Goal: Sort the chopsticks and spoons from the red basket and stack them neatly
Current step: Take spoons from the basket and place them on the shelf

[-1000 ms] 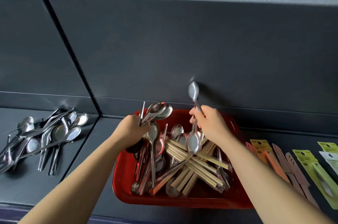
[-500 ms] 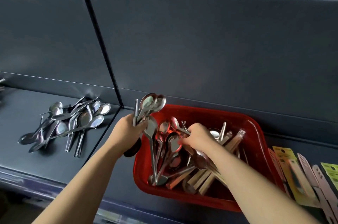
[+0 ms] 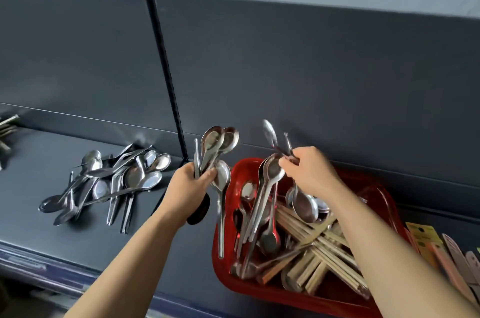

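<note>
A red basket (image 3: 228, 276) sits on a dark shelf at the lower right, holding metal spoons and a crossed heap of wooden chopsticks (image 3: 319, 247). My left hand (image 3: 188, 186) grips a bunch of spoons (image 3: 217, 147) just left of the basket, bowls pointing up and one hanging down. Over the basket's back half, my right hand (image 3: 310, 173) pinches several spoons (image 3: 271, 174) by their handles, lifted clear of the heap.
A loose pile of sorted spoons (image 3: 114, 182) lies on the shelf to the left. More utensils (image 3: 6, 128) show at the far left edge. Packaged items (image 3: 441, 250) lie right of the basket. A dark back panel with a slotted upright (image 3: 168, 84) stands behind.
My right hand has come up out of the basket with several spoons pinched in it. The view has swung left, showing more of the shelf. The left hand keeps its bunch.
</note>
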The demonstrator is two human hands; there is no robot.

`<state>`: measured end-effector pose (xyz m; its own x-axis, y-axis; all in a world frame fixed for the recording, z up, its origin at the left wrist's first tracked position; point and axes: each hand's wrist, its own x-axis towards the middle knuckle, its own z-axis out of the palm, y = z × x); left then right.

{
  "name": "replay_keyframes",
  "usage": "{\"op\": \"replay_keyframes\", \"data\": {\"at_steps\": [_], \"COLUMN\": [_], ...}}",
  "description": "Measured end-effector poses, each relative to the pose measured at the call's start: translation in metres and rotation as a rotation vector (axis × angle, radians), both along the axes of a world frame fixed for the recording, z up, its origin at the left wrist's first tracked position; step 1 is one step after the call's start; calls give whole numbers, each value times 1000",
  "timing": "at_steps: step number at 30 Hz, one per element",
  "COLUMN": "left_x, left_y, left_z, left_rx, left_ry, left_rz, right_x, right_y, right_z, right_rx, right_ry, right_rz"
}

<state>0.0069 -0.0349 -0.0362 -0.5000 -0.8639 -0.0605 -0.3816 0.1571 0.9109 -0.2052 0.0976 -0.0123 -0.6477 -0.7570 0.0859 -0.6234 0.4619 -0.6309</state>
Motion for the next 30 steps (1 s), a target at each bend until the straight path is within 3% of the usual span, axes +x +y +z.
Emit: {"op": "replay_keyframes", "data": {"at_steps": [8,17,20,25,30], "left_x": [74,157,165,163,164], "left_y": [-101,-222,-239,-253,-256], "left_z": [7,-33,-45,-60,-69], "left_rx": [-140,-115,-115,-49,-56], "left_ry": [-22,-191,-243,-170,-161], "left_rz": [170,240,184,122,109], "right_x": [76,192,209,219,228], "right_y": [-109,-240,-260,-270,-264], "right_z": [25,-52,-72,-83,-88], "right_rx": [-103,77,125,52,30], "right_ry": [-18,-103,-155,-339,-359], "right_rz": [69,59,3,-96,-197]}}
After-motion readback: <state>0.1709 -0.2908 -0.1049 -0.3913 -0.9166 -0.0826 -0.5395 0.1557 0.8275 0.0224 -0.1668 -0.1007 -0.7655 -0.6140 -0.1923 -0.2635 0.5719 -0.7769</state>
